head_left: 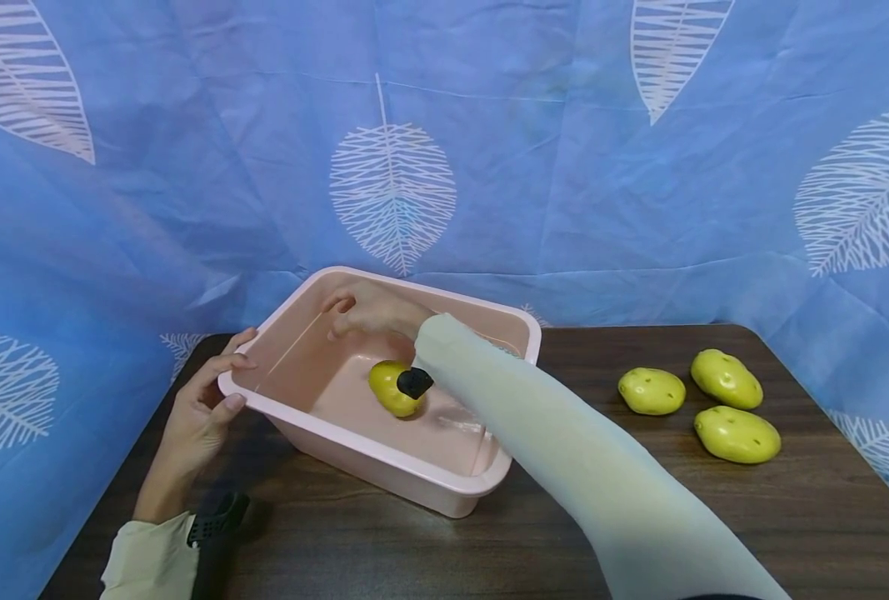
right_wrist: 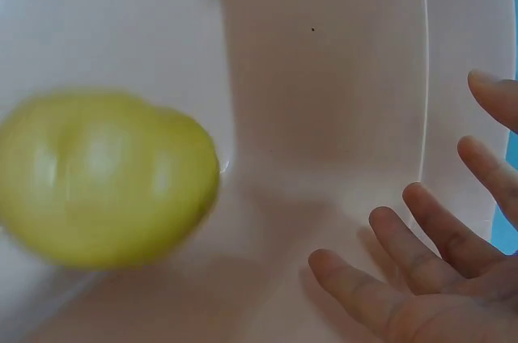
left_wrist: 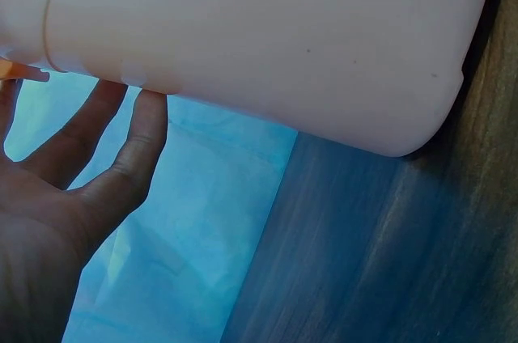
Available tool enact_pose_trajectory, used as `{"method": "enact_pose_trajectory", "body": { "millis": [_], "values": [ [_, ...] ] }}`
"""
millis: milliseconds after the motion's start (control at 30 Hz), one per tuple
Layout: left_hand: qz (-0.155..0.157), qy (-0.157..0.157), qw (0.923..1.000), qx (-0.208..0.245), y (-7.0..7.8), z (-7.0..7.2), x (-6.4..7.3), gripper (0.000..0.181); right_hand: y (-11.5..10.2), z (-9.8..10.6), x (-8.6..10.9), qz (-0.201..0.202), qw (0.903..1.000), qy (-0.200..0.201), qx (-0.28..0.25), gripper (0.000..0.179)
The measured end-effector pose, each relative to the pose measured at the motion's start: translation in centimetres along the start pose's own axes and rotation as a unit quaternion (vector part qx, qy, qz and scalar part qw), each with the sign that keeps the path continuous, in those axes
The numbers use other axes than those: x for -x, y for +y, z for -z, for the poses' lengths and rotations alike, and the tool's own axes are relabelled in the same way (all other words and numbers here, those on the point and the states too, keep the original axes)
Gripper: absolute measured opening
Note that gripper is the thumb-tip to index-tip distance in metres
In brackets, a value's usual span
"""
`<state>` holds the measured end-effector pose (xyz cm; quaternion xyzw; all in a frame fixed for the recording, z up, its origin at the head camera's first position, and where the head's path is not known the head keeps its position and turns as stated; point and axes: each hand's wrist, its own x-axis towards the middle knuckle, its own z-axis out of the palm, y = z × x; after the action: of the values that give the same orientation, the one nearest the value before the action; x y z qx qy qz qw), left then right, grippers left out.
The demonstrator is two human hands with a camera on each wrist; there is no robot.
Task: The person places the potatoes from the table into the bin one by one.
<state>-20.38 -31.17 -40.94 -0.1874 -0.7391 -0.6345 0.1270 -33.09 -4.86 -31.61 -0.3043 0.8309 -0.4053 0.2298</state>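
A pink plastic basin [head_left: 369, 437] stands on the dark wooden table. At its left corner my left hand [head_left: 204, 408] grips the rim, thumb on the front side and fingers on the far side. In the left wrist view, fingers [left_wrist: 146, 133] touch the basin's outer wall. My right hand [head_left: 365, 308] is inside the basin near the back left, fingers spread and holding nothing. One yellow potato [head_left: 392, 387] lies on the basin floor below the right wrist, partly hidden by a black wrist piece. It looks blurred in the right wrist view, left of the fingertips [right_wrist: 328, 262].
Three more yellow potatoes lie on the table to the right: a smaller one [head_left: 651, 391], one behind it [head_left: 726, 378] and one in front [head_left: 737, 434]. A blue cloth [head_left: 489, 208] with white leaf prints hangs behind the table [head_left: 324, 542] and along its sides.
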Motion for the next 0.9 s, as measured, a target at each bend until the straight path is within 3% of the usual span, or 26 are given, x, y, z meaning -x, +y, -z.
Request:
{"method": "enact_pose_trajectory", "body": {
  "millis": [167, 467, 733, 900],
  "values": [
    [-0.014, -0.003, 0.9999, 0.008, -0.1, -0.1, 0.1, 0.031, -0.7, 0.9, 0.5, -0.013, 0.9999, 0.004, -0.008, 0.053],
    [-0.008, 0.001, 0.9999, 0.015, -0.4, 0.0, -0.1, 0.032, -2.1, 3.1, 2.3, 0.011, 0.9997, 0.019, -0.008, 0.051],
    [0.001, 0.003, 1.0000, -0.005, -0.4, -0.1, -0.1, 0.031, -1.7, 4.6, 5.2, 0.024, 0.9994, 0.020, 0.013, 0.053],
    [-0.008, 0.006, 0.9999, 0.002, 0.0, -0.2, -0.2, 0.031, -0.9, 5.3, 7.9, 0.033, 0.9991, 0.026, -0.006, 0.052]
  ]
}}
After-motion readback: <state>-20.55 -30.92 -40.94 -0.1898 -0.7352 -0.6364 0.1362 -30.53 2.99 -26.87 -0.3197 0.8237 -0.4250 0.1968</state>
